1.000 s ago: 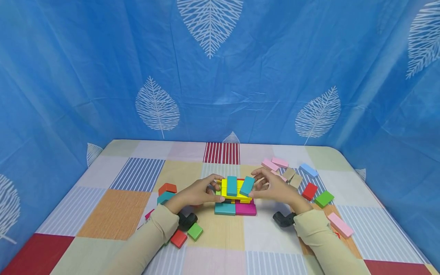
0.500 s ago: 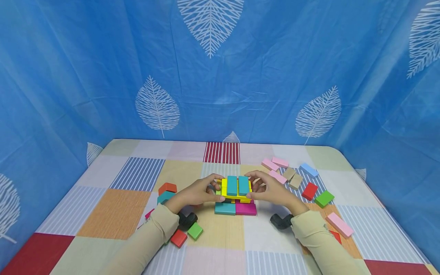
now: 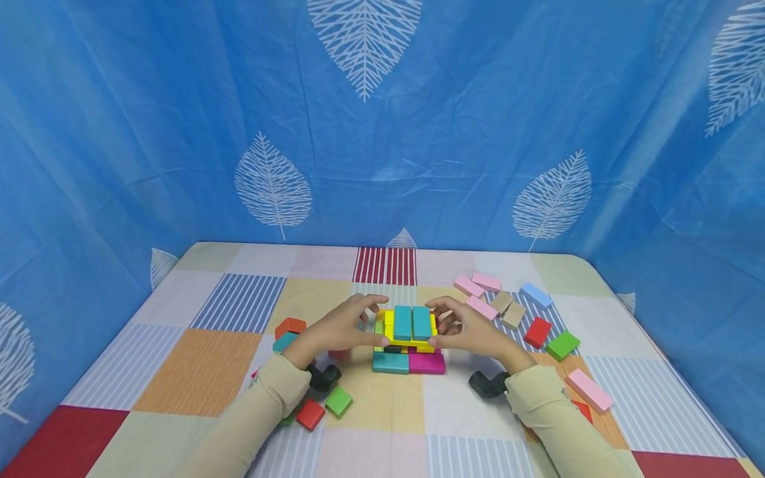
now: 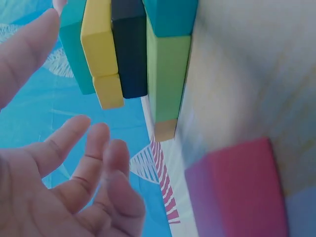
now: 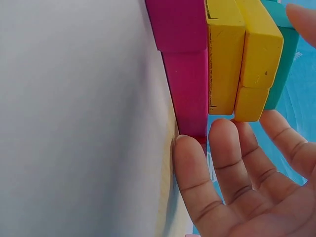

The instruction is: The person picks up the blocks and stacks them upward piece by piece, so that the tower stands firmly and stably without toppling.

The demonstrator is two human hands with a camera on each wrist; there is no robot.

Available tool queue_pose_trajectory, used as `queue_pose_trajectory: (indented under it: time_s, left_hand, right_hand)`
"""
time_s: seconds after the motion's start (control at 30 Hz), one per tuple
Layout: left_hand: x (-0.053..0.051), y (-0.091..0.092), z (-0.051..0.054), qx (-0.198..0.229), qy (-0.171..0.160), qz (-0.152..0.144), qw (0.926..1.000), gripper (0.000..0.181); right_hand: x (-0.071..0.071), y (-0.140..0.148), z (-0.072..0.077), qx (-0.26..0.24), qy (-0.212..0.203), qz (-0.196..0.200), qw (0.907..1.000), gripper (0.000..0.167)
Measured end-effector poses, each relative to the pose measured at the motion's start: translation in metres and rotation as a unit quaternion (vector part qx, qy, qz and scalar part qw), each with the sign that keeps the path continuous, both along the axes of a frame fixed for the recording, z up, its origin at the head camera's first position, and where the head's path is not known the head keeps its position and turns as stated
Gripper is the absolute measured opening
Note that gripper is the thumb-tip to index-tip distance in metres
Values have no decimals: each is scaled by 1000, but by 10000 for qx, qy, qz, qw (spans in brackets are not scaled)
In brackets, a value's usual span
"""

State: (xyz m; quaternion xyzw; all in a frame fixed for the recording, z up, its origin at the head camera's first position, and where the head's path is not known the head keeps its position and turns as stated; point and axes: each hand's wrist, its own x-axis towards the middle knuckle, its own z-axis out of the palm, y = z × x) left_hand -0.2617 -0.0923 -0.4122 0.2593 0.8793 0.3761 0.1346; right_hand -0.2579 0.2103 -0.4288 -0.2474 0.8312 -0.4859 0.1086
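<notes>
A low stack of coloured blocks stands mid-table, with a teal block (image 3: 391, 363) and a magenta block (image 3: 427, 363) at its front base. Yellow blocks (image 3: 412, 343) form an upper layer. Across them lie two teal blocks side by side, the left teal block (image 3: 403, 323) and the right teal block (image 3: 422, 323). My right hand (image 3: 469, 326) pinches the right one lengthwise, thumb at its near end and index finger at its far end. My left hand (image 3: 340, 326) is spread beside the stack's left side, its fingers apart from the black block (image 4: 129, 54) and green block (image 4: 169, 74).
Loose pink blocks (image 3: 482, 307), tan blocks (image 3: 514, 315), a light blue block (image 3: 536, 295), a red block (image 3: 538, 332) and a green block (image 3: 562, 346) lie to the right. Several more, including a red block (image 3: 311, 415), lie near the left forearm.
The right teal block has turned straight and moved left, close beside the other one, with my right hand on it. My left hand's fingers have loosened and drawn away from the stack.
</notes>
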Motion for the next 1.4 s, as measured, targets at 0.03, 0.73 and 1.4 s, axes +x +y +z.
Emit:
queue_pose_trajectory:
  time_s: [0.03,0.73,1.4]
  left_hand:
    - [0,1,1,-24,25,-10,10000,79]
    - [-4,19,-1,301,-167,295,9990,67]
    - [-9,14,-11,678,-436,-115,9967,73]
  right_hand:
    - [0,0,0,-28,-40,-3,10000,60]
    - [2,0,-3,-114,-148,0,9998,55]
    - [-10,52,15,1027,516,-1563,9810,34]
